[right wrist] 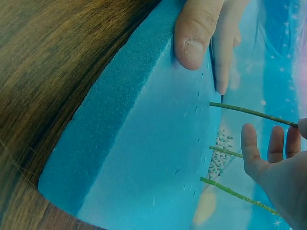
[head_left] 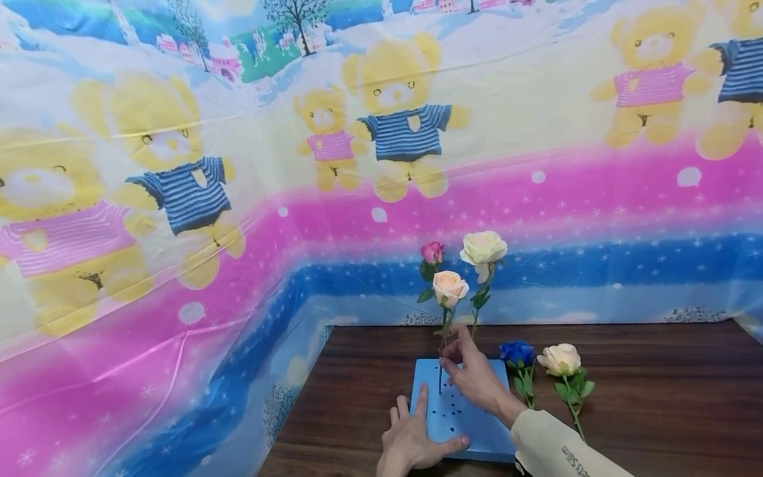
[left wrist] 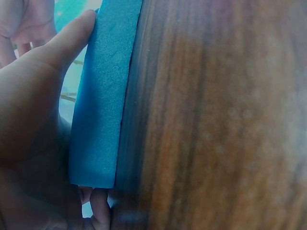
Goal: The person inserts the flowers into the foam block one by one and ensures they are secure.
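My right hand (head_left: pixel 477 381) pinches the green stem (right wrist: pixel 254 114) of a peach rose (head_left: pixel 450 289) that stands upright in a blue foam block (head_left: pixel 477 430). The stem's lower end meets the block's top, which is dotted with small holes. Behind it, a white rose (head_left: pixel 483 249) and a smaller pink rose (head_left: pixel 432 252) also stand upright; two other stems rise from the block in the right wrist view. My left hand (head_left: pixel 411 440) rests spread on the block's near left corner, its thumb (right wrist: pixel 194 48) and forefinger extended on the top.
Right of the block, a blue rose (head_left: pixel 516 354) and a cream rose (head_left: pixel 560 360) lie on the dark wooden table (head_left: pixel 673 397). A bear-patterned cloth (head_left: pixel 512 199) hangs behind the table and along its left side.
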A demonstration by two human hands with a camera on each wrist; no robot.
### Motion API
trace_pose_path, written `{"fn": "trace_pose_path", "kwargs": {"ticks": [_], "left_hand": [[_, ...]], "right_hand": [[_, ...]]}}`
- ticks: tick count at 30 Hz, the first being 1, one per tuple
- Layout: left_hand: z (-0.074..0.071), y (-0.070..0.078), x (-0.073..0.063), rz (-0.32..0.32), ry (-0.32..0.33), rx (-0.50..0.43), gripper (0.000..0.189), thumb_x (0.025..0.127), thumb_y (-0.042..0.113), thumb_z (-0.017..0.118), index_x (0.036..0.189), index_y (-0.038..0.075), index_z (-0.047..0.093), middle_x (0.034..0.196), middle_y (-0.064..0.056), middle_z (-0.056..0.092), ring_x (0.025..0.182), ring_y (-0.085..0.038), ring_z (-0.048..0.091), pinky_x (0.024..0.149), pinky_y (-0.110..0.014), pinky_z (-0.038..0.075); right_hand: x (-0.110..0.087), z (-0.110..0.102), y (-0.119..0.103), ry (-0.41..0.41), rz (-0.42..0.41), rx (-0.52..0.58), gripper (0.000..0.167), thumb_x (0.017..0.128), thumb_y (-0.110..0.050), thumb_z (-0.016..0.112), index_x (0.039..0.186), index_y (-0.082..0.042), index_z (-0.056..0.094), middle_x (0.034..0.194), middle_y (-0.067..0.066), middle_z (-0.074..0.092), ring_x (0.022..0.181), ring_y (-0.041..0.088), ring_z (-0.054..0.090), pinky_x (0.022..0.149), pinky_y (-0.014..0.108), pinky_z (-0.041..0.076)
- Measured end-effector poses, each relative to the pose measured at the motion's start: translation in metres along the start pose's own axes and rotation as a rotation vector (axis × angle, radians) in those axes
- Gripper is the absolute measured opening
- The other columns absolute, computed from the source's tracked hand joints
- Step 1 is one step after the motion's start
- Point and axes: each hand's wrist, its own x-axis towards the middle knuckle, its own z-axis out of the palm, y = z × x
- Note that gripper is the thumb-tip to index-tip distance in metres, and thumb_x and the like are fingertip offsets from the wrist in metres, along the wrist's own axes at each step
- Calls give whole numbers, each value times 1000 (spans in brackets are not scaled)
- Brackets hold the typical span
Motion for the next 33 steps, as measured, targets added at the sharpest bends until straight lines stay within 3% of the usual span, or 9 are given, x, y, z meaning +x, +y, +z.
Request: {"fn": "trace_pose_path", "kwargs": {"ticks": [4, 8, 17, 24, 33], "left_hand": [[0, 0, 1, -4, -5, 3, 135, 74, 97, 76, 179, 29, 27, 165, -27, 40, 143, -50, 48, 87, -77, 51], [-1, 1, 0, 2, -8, 7, 134, 74, 97, 76, 180, 29, 26, 163, -27, 40, 140, -49, 49, 83, -74, 52], [-3, 4, -3, 19, 2, 4, 133, 76, 93, 78, 180, 29, 26, 148, -23, 45, 120, -41, 51, 76, -67, 52], [-3, 3, -2, 21, 1, -5, 134, 76, 94, 77, 180, 28, 26, 155, -26, 43, 130, -45, 51, 80, -71, 53], [-2, 2, -3, 10, 3, -1, 134, 75, 94, 78, 179, 28, 27, 166, -30, 39, 143, -52, 48, 87, -76, 52]], "right_hand": [[-1, -4, 0, 5, 6, -45, 47, 111, -8, 70, 151, -18, 46, 108, 3, 66, 100, 24, 70, 77, 34, 63], [-2, -9, 1, 9, 9, -74, 45, 110, -13, 73, 147, -16, 47, 105, 1, 65, 97, 15, 69, 76, 34, 58], [-3, -17, 7, -4, 25, -39, 52, 109, -13, 75, 153, -19, 46, 110, 4, 63, 98, 16, 68, 74, 33, 59], [-3, -18, 7, 8, 65, -35, 58, 107, -16, 79, 153, -22, 45, 120, 7, 65, 105, 21, 71, 78, 38, 64], [-8, -22, 7, 8, 85, -24, 75, 105, -27, 83, 164, -23, 36, 147, 18, 62, 121, 31, 73, 86, 48, 65]]}}
